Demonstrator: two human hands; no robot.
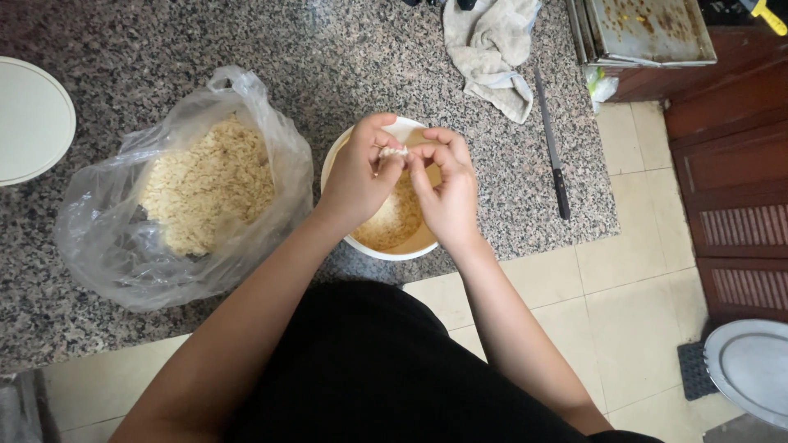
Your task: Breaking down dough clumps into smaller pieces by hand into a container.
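My left hand [361, 172] and my right hand [447, 184] meet above a white bowl [386, 250] on the speckled granite counter. Both pinch a small pale piece [394, 152] between their fingertips. Inside the bowl lies a layer of small pale yellowish pieces [398, 221]. To the left, a clear plastic bag [107, 238] sits open, holding a large heap of the same pale pieces [209, 184].
A crumpled beige cloth [492, 49] lies at the counter's back. A long knife [554, 152] rests near the right edge. A metal tray [644, 29] sits at top right, a white round lid [29, 119] at far left. A wooden cabinet [735, 180] and tiled floor lie to the right.
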